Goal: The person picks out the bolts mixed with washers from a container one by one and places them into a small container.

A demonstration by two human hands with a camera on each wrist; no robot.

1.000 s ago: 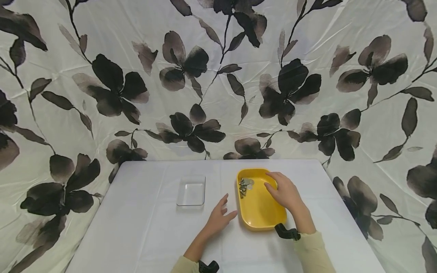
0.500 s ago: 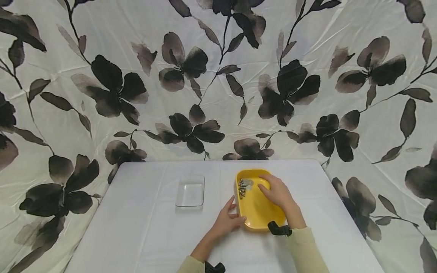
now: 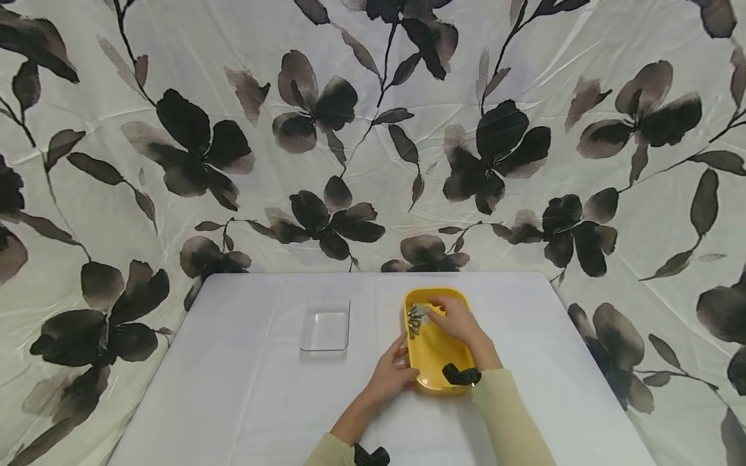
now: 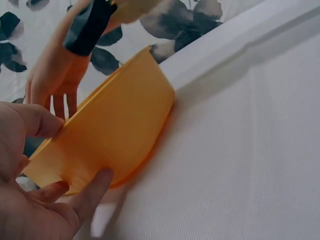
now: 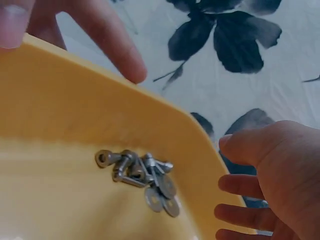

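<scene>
A yellow tray [image 3: 443, 362] stands on the white table, with several metal bolts [image 5: 131, 169] and flat round washers [image 5: 170, 206] heaped near its far left corner. My left hand [image 3: 392, 375] holds the tray's left wall: in the left wrist view the thumb lies at the rim and the fingers spread against the outside. Over the far end of the tray, my right hand [image 3: 457, 320] reaches in from the right, its fingertips close to the washers in the head view. In the right wrist view its thumb and fingers are extended, with nothing between them.
A clear square plastic box [image 3: 325, 331] sits on the white table [image 3: 233, 388] to the left of the tray. Behind the table's far edge hangs a floral cloth [image 3: 419, 162]. Each wrist wears a black strap-on mount.
My left hand has moved right and taken hold of the tray's left wall. My right hand has moved left over the tray, toward the washers.
</scene>
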